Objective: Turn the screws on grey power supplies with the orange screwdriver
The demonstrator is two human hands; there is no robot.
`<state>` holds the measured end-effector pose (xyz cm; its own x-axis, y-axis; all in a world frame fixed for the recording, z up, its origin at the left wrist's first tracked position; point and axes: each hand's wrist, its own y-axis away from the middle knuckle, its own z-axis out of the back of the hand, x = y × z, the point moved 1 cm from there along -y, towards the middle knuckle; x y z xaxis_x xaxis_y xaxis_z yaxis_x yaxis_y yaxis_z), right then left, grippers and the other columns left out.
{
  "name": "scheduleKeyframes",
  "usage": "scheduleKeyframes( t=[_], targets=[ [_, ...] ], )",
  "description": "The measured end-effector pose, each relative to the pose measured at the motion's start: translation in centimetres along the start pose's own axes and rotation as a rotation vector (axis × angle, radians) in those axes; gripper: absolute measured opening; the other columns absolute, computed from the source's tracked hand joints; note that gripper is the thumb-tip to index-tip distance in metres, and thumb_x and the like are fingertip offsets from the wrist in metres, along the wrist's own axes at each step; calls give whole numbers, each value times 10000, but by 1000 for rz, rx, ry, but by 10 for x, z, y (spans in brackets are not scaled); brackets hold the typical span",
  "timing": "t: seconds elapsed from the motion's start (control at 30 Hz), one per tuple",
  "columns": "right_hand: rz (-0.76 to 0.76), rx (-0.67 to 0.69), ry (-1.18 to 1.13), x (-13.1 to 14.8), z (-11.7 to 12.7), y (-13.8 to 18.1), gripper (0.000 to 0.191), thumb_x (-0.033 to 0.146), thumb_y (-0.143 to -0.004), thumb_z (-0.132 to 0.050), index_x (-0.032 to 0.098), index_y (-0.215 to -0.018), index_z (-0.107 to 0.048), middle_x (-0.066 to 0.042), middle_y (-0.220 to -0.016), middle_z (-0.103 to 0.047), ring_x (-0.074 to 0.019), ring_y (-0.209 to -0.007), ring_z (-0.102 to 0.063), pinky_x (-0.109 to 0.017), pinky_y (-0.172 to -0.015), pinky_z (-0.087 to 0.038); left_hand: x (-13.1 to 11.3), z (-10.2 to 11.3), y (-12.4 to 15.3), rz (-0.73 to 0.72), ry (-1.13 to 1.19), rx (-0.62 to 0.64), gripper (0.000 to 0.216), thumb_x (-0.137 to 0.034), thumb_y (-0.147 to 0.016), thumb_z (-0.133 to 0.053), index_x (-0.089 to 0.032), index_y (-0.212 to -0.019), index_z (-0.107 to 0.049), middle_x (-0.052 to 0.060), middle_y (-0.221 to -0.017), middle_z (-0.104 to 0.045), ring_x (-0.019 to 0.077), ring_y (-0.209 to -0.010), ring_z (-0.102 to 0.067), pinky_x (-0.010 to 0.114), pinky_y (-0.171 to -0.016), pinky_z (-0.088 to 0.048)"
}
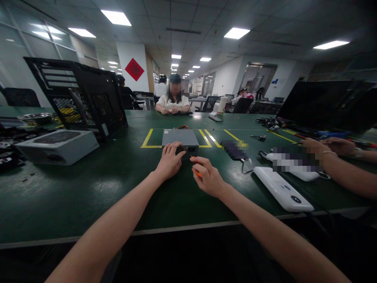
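Note:
A grey metal computer power supply lies on the green table in front of me, within the yellow tape marks. My left hand grips its near left side, fingers over the top edge and thumb across the front face by the fan grille. A black socket shows on that face, right of the thumb. Just right of and below the unit, my right hand is closed around a small orange screwdriver. Its slim end points toward the unit's front face; whether it touches is too small to tell. Fingers hide much of the handle.
At left stand a black computer case and a second power supply. On the right lie a phone and a white power bank. Another person's hands work at far right. A person sits opposite.

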<state>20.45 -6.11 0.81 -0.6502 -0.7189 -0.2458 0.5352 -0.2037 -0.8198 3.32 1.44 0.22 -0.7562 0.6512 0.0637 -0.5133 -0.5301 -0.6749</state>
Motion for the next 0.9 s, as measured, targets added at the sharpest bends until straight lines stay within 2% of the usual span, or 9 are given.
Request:
scheduleKeyframes(
  t=[0.1, 0.2, 0.27, 0.37, 0.43, 0.57, 0.67, 0.77, 0.9],
  targets=[
    [-30, -19, 40, 1, 3, -3, 206, 106, -814, -501, 187, -996, -448, -130, -1088, -500, -214, -1055, -515, -350, -801, -529, 0, 0, 0, -2, -4, -1, 387, -143, -798, -482, -218, -1163, -584, 121, -1349, -384, 275, -1289, -321, 493, -1083, -233],
    [-35, -33, 149, 1, 5, -5, 132, 201, -823, -555, 221, -921, -470, -82, -962, -509, -202, -913, -532, -351, -714, -531, 0, 0, 1, 5, 0, 0, 382, -147, -797, -488, -230, -1157, -584, 108, -1351, -383, 273, -1293, -317, 496, -1084, -233],
    [-34, -64, 139, 0, 4, -4, 171, 185, -830, -547, 217, -972, -456, -79, -936, -516, -189, -881, -532, -327, -691, -534, 0, 0, 1, 10, 3, 0, 368, -145, -800, -483, -224, -1144, -585, 105, -1352, -389, 270, -1294, -319, 491, -1088, -229],
    [-18, -96, 61, -2, 2, -2, 297, 71, -818, -492, 175, -1082, -406, -131, -1049, -527, -196, -1009, -532, -321, -772, -536, 0, 1, -1, 19, 20, -13, 326, -146, -825, -448, -183, -1125, -570, 113, -1332, -423, 253, -1280, -340, 457, -1093, -231],
    [-34, -79, 45, -3, 1, 0, 310, 50, -813, -472, 162, -1093, -402, -152, -1103, -528, -198, -1058, -531, -315, -797, -533, 1, 2, -2, 38, 40, -32, 328, -156, -847, -423, -162, -1158, -528, 113, -1301, -464, 235, -1250, -375, 428, -1085, -252],
    [-49, -16, 139, -3, 2, 0, 206, 133, -833, -512, 197, -1020, -454, -106, -1043, -592, -201, -983, -573, -342, -799, -530, 3, 1, -5, 66, 33, -50, 395, -176, -860, -427, -146, -1253, -448, 104, -1253, -511, 231, -1165, -440, 398, -1041, -307],
    [-12, -8, 128, -3, 3, 1, 250, 98, -826, -501, 191, -1049, -436, -120, -1093, -580, -196, -1015, -569, -323, -815, -527, 4, 0, -5, 42, 10, -43, 398, -165, -868, -405, -161, -1263, -454, 97, -1266, -505, 229, -1157, -449, 387, -1021, -324],
    [-18, -14, 101, -2, 2, 1, 252, 85, -807, -502, 171, -1031, -425, -155, -1131, -541, -207, -1050, -555, -314, -811, -529, 6, 0, -5, 29, 6, -47, 403, -145, -870, -381, -168, -1265, -459, 88, -1308, -483, 222, -1226, -406, 386, -1052, -293],
    [-33, 22, 166, -2, 0, 2, 188, 139, -825, -522, 213, -982, -452, -102, -1033, -560, -201, -962, -572, -333, -763, -534, 9, 0, -5, 24, 6, -39, 418, -128, -874, -361, -192, -1277, -454, 55, -1333, -480, 206, -1272, -371, 411, -1100, -219]
  ],
)
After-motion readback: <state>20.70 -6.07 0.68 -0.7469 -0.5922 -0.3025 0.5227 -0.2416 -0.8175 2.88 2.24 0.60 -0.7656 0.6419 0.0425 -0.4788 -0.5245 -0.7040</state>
